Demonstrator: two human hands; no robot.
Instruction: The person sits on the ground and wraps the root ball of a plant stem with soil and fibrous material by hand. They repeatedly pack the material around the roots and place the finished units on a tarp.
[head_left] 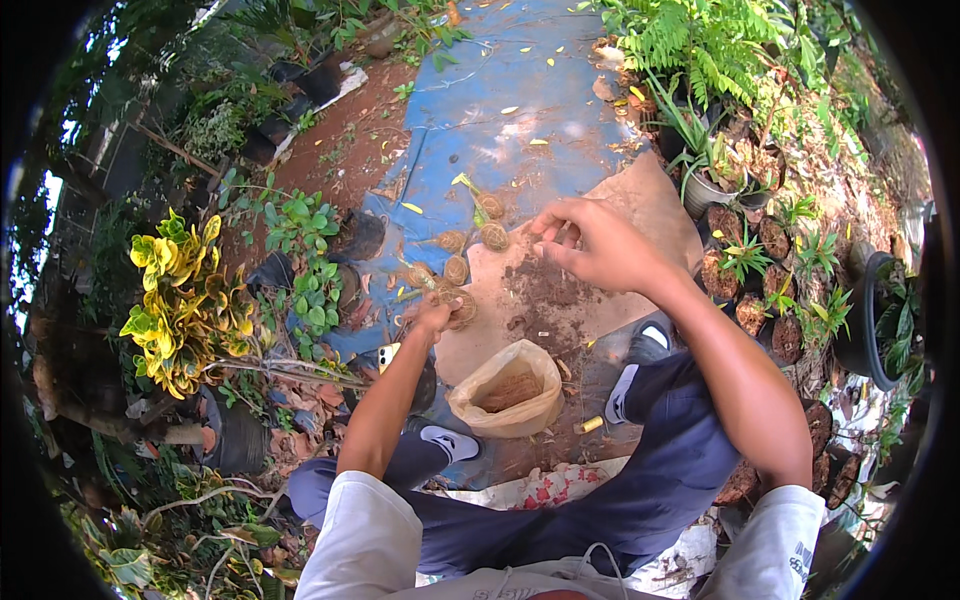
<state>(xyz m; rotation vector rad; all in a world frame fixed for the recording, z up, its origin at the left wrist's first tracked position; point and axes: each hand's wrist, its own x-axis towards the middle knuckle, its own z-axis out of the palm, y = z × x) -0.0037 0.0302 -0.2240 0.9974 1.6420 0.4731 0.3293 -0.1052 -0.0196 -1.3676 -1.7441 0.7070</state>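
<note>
My left hand point(435, 317) is closed at the edge of a round brown, fibre-wrapped root ball point(462, 309), low over the near left corner of a brown sheet. Just beyond it lie several similar root balls point(455, 269), some with green shoots sticking out. My right hand point(598, 243) hovers above the sheet point(655, 215), fingers loosely curved and apart, with nothing visible between them. Below it, dark loose soil point(550, 285) is scattered across the sheet. Between my feet stands an open pale sack point(548, 415) with brown, crumbly material inside.
A blue tarp point(500, 110) stretches away under the sheet. Beside the sack lies a small yellow spool point(590, 425); a phone point(388, 356) is near my left forearm. Potted plants line both sides, including a yellow-leaved shrub point(180, 300) and a black pot point(868, 340).
</note>
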